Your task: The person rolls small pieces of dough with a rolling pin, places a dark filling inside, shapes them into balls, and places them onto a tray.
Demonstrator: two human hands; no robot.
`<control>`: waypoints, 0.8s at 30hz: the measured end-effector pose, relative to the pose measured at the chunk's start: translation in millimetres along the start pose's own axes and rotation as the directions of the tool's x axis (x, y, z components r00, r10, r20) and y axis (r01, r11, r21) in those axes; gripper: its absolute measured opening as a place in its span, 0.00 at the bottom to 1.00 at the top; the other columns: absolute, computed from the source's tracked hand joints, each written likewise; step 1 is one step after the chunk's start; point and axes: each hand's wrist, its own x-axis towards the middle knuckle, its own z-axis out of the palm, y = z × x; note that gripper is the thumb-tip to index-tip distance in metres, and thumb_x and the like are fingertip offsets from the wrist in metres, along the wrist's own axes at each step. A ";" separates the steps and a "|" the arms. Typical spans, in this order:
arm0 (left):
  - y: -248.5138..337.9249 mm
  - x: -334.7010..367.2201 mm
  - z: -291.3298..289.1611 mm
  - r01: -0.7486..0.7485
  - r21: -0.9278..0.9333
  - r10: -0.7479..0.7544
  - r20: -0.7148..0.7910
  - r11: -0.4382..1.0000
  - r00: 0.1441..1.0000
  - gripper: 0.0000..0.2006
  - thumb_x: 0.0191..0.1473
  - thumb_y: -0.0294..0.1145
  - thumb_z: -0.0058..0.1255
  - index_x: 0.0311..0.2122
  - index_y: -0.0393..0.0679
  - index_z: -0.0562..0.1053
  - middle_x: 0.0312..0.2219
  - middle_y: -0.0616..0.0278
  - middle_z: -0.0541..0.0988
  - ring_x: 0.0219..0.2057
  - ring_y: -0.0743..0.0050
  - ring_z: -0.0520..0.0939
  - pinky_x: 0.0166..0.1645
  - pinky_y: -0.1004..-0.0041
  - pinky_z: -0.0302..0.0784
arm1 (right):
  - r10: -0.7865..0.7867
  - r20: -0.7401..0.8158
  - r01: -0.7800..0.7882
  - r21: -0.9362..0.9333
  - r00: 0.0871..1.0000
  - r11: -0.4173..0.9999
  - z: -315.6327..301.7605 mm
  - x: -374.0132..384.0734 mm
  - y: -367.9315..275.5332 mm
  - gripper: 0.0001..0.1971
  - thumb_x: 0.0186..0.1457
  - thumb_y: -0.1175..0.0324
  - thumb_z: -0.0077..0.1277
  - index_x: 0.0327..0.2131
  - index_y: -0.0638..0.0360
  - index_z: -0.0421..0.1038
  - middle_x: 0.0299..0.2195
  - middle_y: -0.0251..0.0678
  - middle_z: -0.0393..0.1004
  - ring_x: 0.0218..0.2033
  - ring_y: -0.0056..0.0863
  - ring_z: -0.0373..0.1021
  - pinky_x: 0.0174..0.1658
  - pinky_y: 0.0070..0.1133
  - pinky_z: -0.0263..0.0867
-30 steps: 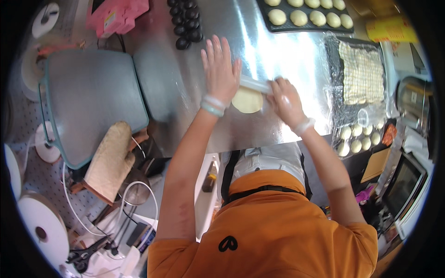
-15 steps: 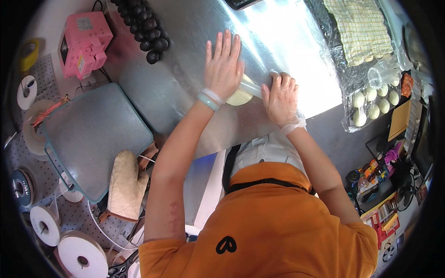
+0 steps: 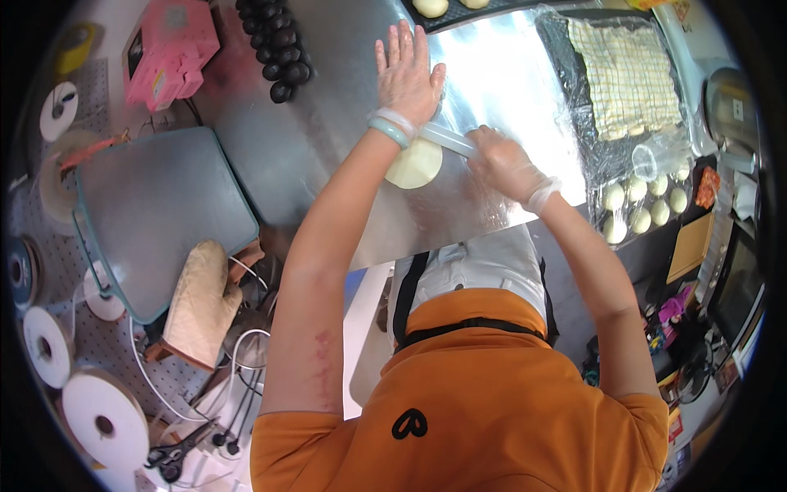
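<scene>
A pale, flattened round of dough lies on the shiny metal worktop, partly covered by my left wrist and a rolling pin. The smooth, whitish rolling pin slants across the dough's far edge. My left hand, in a clear glove, lies flat with fingers stretched away from me; its palm base hides the pin's left end. My right hand, also in a clear glove, has its fingers curled round the pin's right end. A pale bangle circles my left wrist.
Dark round pieces stand in rows at the back left. At right, plastic film covers pale dough balls beside a checked cloth. A dark tray with dough balls is at the back. A beige oven mitt lies at left.
The view has shifted. My left hand has slid forward over the pin, and more of the dough shows. My right hand's fingers, stretched forward before, are now curled round the pin's end.
</scene>
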 end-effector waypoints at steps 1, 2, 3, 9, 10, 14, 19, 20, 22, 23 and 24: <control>1.6 -1.4 -7.9 0.046 -0.012 -0.047 -0.025 0.999 0.999 0.33 0.62 0.45 0.38 0.64 0.32 0.52 0.65 0.39 0.49 0.67 0.43 0.47 0.68 0.48 0.37 | -0.021 0.030 0.018 0.068 0.999 0.998 -14.3 6.8 2.6 0.17 0.49 0.72 0.54 0.43 0.64 0.67 0.35 0.45 0.69 0.41 0.45 0.69 0.46 0.35 0.65; -1.1 -6.5 -19.3 0.068 -0.023 -0.070 -0.077 0.997 0.995 0.33 0.62 0.45 0.37 0.64 0.31 0.51 0.65 0.37 0.48 0.67 0.40 0.46 0.68 0.48 0.36 | -0.046 0.063 0.037 0.135 0.997 0.990 -28.3 16.3 4.0 0.17 0.48 0.73 0.54 0.43 0.64 0.67 0.35 0.45 0.69 0.41 0.44 0.70 0.46 0.34 0.66; -2.1 -18.2 -28.4 0.132 -0.030 -0.134 -0.089 0.991 0.987 0.33 0.62 0.45 0.37 0.64 0.31 0.51 0.65 0.36 0.48 0.67 0.39 0.46 0.68 0.48 0.36 | -0.133 0.114 0.121 0.102 0.985 0.987 -40.0 27.4 5.0 0.17 0.47 0.74 0.54 0.43 0.63 0.67 0.36 0.44 0.69 0.41 0.44 0.70 0.46 0.35 0.66; 27.6 -117.5 -44.0 0.516 -0.097 -0.523 -0.068 0.851 0.850 0.32 0.64 0.44 0.31 0.66 0.32 0.47 0.66 0.35 0.44 0.67 0.35 0.41 0.67 0.45 0.32 | -0.561 0.449 0.682 -0.166 0.695 0.712 -54.0 113.4 0.1 0.18 0.45 0.73 0.57 0.42 0.54 0.70 0.39 0.37 0.70 0.39 0.36 0.71 0.44 0.30 0.65; 30.6 -126.8 -35.2 0.561 -0.083 -0.567 -0.081 0.824 0.820 0.32 0.65 0.44 0.31 0.66 0.32 0.47 0.66 0.35 0.44 0.67 0.35 0.41 0.67 0.45 0.31 | -0.574 0.507 0.734 -0.192 0.643 0.652 -46.7 121.8 -2.1 0.19 0.43 0.73 0.58 0.42 0.51 0.70 0.43 0.34 0.69 0.41 0.32 0.69 0.44 0.28 0.65; 41.1 -138.2 -10.6 0.668 -0.018 -0.665 -0.119 0.744 0.737 0.31 0.65 0.43 0.29 0.66 0.34 0.46 0.66 0.37 0.44 0.67 0.36 0.41 0.67 0.43 0.31 | -0.712 0.467 0.839 -0.141 0.525 0.526 -32.0 141.7 3.0 0.18 0.54 0.62 0.51 0.47 0.57 0.68 0.51 0.41 0.65 0.55 0.39 0.62 0.55 0.32 0.62; 49.0 -136.3 -2.7 0.668 0.056 -0.661 -0.102 0.742 0.743 0.31 0.64 0.42 0.30 0.66 0.33 0.48 0.66 0.37 0.46 0.67 0.36 0.43 0.67 0.42 0.32 | -0.613 0.332 0.697 -0.351 0.717 0.626 -0.2 132.0 12.4 0.32 0.65 0.47 0.30 0.58 0.67 0.58 0.65 0.47 0.51 0.67 0.40 0.46 0.67 0.33 0.46; 55.7 -139.7 -0.6 0.672 0.055 -0.666 -0.093 0.739 0.740 0.31 0.64 0.42 0.30 0.66 0.33 0.48 0.66 0.37 0.46 0.67 0.36 0.43 0.67 0.42 0.33 | -0.593 0.305 0.667 -0.347 0.745 0.660 1.4 122.8 14.4 0.32 0.64 0.50 0.35 0.60 0.68 0.55 0.65 0.47 0.50 0.67 0.40 0.46 0.68 0.33 0.45; 65.5 -139.5 0.4 0.672 0.062 -0.668 -0.076 0.738 0.740 0.31 0.63 0.42 0.31 0.65 0.32 0.48 0.65 0.37 0.47 0.67 0.36 0.44 0.67 0.43 0.33 | -0.609 0.266 0.663 -0.353 0.747 0.660 -2.0 109.9 17.5 0.31 0.62 0.50 0.40 0.58 0.68 0.58 0.64 0.46 0.53 0.66 0.39 0.48 0.67 0.32 0.47; 71.0 -140.9 0.5 0.673 0.075 -0.671 -0.055 0.736 0.740 0.31 0.63 0.41 0.31 0.65 0.31 0.48 0.65 0.37 0.47 0.67 0.36 0.45 0.67 0.43 0.33 | -0.616 0.245 0.660 -0.357 0.749 0.660 -3.3 102.3 19.4 0.31 0.61 0.51 0.42 0.58 0.68 0.59 0.64 0.46 0.54 0.66 0.39 0.50 0.66 0.32 0.48; 74.0 -140.2 -3.1 0.667 0.094 -0.666 -0.042 0.739 0.745 0.32 0.63 0.41 0.31 0.65 0.31 0.48 0.65 0.36 0.47 0.67 0.35 0.45 0.67 0.43 0.33 | -0.610 0.251 0.658 -0.342 0.752 0.671 -7.4 96.4 19.8 0.31 0.60 0.52 0.44 0.57 0.68 0.59 0.63 0.46 0.55 0.65 0.39 0.50 0.66 0.32 0.49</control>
